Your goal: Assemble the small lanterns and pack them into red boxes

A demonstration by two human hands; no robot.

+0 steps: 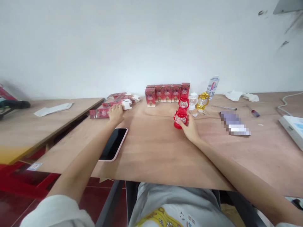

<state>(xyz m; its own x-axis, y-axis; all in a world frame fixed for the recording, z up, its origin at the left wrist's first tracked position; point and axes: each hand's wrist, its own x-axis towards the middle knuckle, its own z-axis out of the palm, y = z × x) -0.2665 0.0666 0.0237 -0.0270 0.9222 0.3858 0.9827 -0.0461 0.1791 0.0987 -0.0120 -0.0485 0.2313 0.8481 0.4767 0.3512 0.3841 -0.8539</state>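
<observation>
My right hand (190,127) is closed around the base of a small red toy lantern (181,118) standing on the wooden table (153,148). A second red lantern (183,102) stands just behind it, with a white lantern (193,101) and a gold lantern (203,101) to its right. My left hand (115,113) rests on a pile of flattened red cartons (105,108) at the table's far left; its fingers lie over the top carton. A row of several upright red boxes (165,93) lines the back edge near the wall.
A phone with a pink case (113,144) lies face up by my left forearm. A plastic bottle (212,86), a screwdriver (253,111), a white cloth (241,96) and a white device (292,127) are at the right. A second table (28,126) stands at the left.
</observation>
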